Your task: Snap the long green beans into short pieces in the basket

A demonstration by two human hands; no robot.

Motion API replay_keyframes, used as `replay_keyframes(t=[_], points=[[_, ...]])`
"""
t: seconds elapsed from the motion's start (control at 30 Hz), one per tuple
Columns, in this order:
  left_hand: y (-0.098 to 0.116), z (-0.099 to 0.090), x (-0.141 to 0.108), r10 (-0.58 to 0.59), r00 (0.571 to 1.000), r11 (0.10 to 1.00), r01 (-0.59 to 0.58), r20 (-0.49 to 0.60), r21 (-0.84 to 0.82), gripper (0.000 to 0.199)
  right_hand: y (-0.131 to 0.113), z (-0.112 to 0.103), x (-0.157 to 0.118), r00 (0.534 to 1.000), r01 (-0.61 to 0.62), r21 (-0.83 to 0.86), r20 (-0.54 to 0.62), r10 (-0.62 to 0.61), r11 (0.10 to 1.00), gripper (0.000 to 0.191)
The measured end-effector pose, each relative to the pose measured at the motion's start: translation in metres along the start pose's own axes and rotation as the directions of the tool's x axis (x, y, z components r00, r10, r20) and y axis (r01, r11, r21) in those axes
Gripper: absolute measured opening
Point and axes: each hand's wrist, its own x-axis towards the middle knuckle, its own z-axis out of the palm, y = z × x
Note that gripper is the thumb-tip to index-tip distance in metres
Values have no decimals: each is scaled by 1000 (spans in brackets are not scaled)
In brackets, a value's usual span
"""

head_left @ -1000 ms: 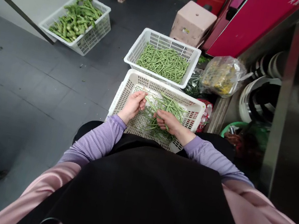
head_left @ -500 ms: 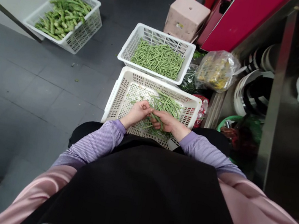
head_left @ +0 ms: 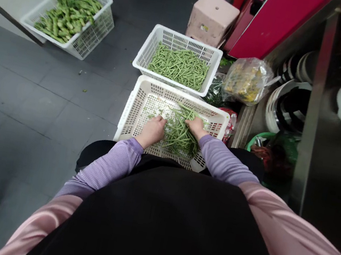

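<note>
Both hands are down inside the near white plastic basket. Long green beans lie in a loose pile in its right half, with small scraps on the left part of the bottom. My right hand is at the pile's upper right, its fingers closed on some long beans. On the pile's left side is my left hand, fingers curled together; whatever it may hold is hidden. Just beyond, a second white basket contains many short green bean pieces.
At the far left, a white basket holds thick green stems. A pink stool stands behind the bean basket. To the right are a clear bag with yellow contents, a green tub and a metal shelf post.
My hands, together over the basket before, have moved apart. The right went to the upper right of the bean pile, the left slightly down. The beans between them are no longer held there.
</note>
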Motion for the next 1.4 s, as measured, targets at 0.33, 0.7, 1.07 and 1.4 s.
replay_keyframes(t=[0.33, 0.7, 1.07, 1.4], points=[[6, -1, -3, -90, 987, 990, 103, 132, -100, 15, -8, 14, -3, 974, 141, -329, -121, -190, 934, 21], [32, 12, -10, 138, 914, 266, 336, 381, -903, 41, -45, -17, -78, 1000, 21, 581, -20, -11, 814, 29], [48, 4, -37, 459, 887, 801, -392, 43, -453, 24, -53, -5, -86, 977, 172, 514, -198, -78, 840, 24], [-3, -24, -3, -182, 982, 276, 103, 53, -956, 14, -57, -38, -127, 762, -299, 636, 608, -223, 711, 24]])
